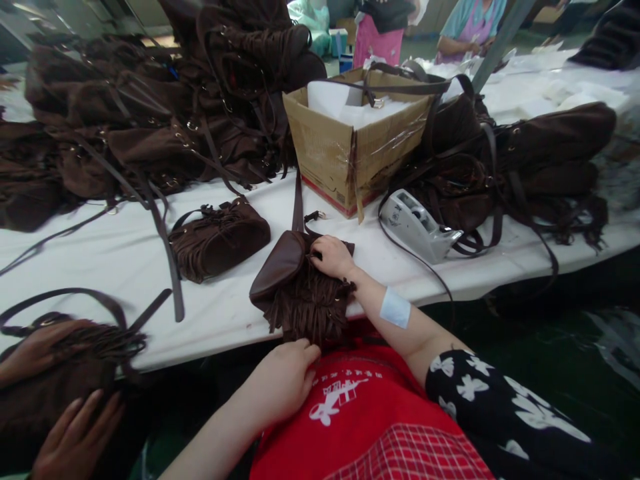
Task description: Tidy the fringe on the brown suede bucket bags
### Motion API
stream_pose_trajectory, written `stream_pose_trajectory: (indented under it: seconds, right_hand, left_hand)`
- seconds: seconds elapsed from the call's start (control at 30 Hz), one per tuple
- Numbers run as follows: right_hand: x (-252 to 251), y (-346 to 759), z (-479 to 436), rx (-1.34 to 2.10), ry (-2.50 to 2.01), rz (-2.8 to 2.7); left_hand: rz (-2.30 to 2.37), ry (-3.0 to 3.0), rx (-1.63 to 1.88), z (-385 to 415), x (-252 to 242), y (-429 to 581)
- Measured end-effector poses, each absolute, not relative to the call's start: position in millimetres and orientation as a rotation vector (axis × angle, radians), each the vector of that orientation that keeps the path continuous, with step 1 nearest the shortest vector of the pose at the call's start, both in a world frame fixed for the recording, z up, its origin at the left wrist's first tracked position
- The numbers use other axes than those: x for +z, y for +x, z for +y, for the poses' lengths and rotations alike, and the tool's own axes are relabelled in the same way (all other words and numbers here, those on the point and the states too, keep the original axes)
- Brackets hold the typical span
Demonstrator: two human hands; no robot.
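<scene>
A dark brown fringed bag (pixel 313 293) lies at the table's front edge, its smooth flat panel toward the left and the fringe hanging toward me. My right hand (pixel 333 257) is on the bag's upper right part, fingers curled and pinching at its dark material. My left hand (pixel 295 373) is at the bag's lower edge, near the fringe ends, with fingers bent; what its fingertips hold, if anything, is hidden. A strap runs from the bag's top toward the cardboard box. To the left lies another small fringed bag (pixel 220 240).
A cardboard box (pixel 360 157) stands behind the bag, with a grey tape dispenser (pixel 420 227) to its right. Brown bags are piled at the left (pixel 125 120) and right (pixel 550 147). Another person's hands (pixel 75 433) touch a bag at lower left.
</scene>
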State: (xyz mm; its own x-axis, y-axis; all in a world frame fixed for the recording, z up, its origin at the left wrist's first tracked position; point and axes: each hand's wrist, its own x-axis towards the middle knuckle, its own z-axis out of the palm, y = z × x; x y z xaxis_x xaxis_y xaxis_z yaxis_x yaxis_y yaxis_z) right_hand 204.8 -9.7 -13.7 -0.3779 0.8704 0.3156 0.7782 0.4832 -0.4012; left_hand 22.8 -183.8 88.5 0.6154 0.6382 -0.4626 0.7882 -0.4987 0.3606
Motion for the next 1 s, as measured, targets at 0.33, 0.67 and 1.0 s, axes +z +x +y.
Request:
stream_pose_trajectory:
  seconds: [0.33, 0.67, 1.0]
  right_hand:
    - [-16, 205, -10, 0.226, -1.345, -2.239]
    - [-17, 205, -9, 0.263, -1.347, -2.233]
    - [-15, 205, -10, 0.289, -1.366, -2.236]
  left_hand:
    - [1.131, 2.202, 0.057, -188, 104, 10]
    - [1.07, 2.009, -0.252, -181, 82, 7]
    - [1.245, 2.407, 0.104, -156, 82, 12]
